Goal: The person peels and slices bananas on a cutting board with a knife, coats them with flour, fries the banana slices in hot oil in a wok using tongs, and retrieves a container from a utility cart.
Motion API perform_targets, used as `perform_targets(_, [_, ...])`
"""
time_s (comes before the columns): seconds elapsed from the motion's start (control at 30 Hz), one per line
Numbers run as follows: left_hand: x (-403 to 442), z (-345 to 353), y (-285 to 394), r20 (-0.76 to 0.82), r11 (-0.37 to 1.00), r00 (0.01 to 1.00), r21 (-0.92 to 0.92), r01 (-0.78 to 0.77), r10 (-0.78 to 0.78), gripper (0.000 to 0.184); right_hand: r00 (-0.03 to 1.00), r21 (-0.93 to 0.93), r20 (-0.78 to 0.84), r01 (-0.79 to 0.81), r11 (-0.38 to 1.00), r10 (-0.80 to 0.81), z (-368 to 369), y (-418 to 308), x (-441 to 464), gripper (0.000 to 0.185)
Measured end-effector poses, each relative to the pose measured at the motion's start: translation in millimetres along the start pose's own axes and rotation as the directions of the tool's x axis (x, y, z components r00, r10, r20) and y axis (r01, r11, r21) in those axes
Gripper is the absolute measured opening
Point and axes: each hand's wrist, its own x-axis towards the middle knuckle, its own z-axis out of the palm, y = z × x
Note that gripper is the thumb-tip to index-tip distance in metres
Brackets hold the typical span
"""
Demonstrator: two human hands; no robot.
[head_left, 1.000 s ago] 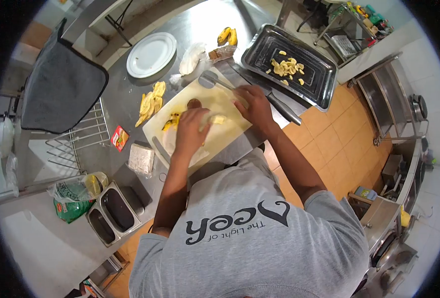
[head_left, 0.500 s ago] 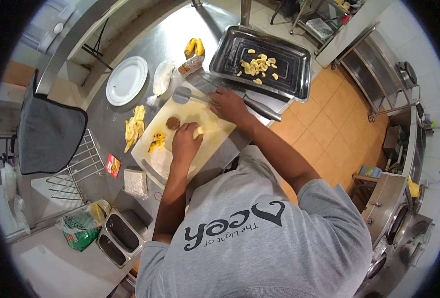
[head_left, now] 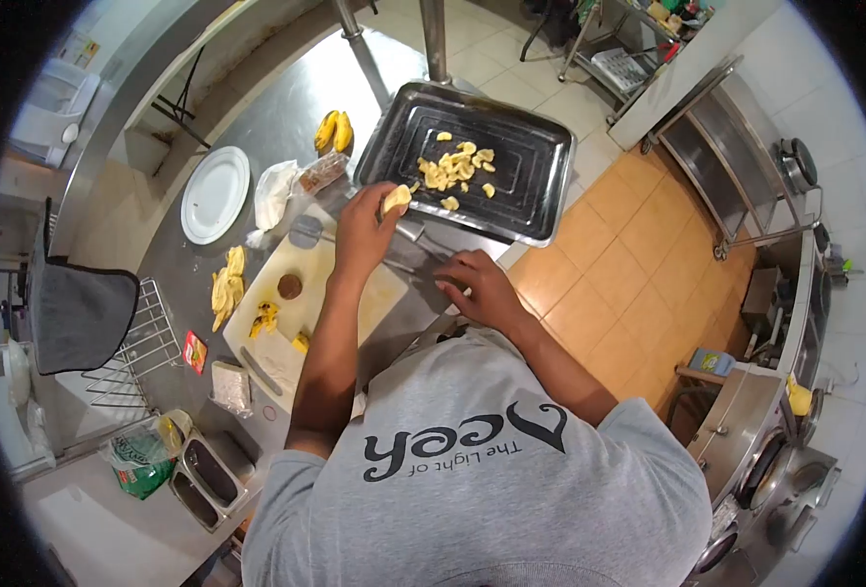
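Observation:
My left hand (head_left: 362, 230) is closed on pale yellow banana pieces (head_left: 397, 199) at the near left corner of the black metal tray (head_left: 540, 230). Sliced banana (head_left: 449, 168) lies inside that tray. My right hand (head_left: 487, 291) is near the table's edge, its fingers curled around something small and pale that I cannot make out. On the white cutting board (head_left: 369, 298) are a round brown disc (head_left: 289, 286), spotted banana peel (head_left: 265, 318) and a yellow piece (head_left: 301, 343). A flat, rounded blade (head_left: 306, 231) lies at the board's far end, partly hidden by my left arm.
Whole bananas (head_left: 333, 131), a white plate (head_left: 216, 196), a plastic bag (head_left: 274, 194) and a wrapped brown block (head_left: 323, 173) stand around the board. Banana peels (head_left: 227, 289), a red packet (head_left: 194, 352), a wrapped pale block (head_left: 230, 387) and a wire rack (head_left: 149, 333) are at the left.
My left hand has gone from the board to the tray's edge with banana pieces. My right hand has let go of the bladed tool and drawn back toward my body. The view has shifted.

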Motion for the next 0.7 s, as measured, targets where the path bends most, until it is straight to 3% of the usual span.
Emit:
perform_targets(0.33, [34.3, 65.6, -11.3, -0.026, 0.993, 1.000, 0.118, -0.003, 0.006, 0.029, 0.979, 0.115, 0.138, -0.170, 0.979, 0.153, -64.2, 40.4, -21.4, 0.020])
perform_targets(0.47, [16.1, 47.4, 6.4, -0.100, 0.996, 0.992, 0.041, 0.076, -0.072, 0.031, 0.972, -0.122, 0.229, -0.027, 0.992, 0.055, -55.9, 36.1, 2.9, 0.040])
perform_targets(0.57, [-27.5, 23.5, 2.8, -0.220, 0.974, 0.973, 0.196, 0.117, -0.073, 0.033, 0.924, -0.261, 0.368, -0.009, 0.965, 0.108, -37.1, 25.2, 16.0, 0.062])
perform_targets(0.7, [-89.2, 5.5, -9.4, -0.378, 0.879, 0.822, 0.043, 0.475, -0.426, 0.035, 0.928, -0.334, 0.371, 0.095, 0.938, 0.038, -13.5, 22.9, 35.1, 0.074])
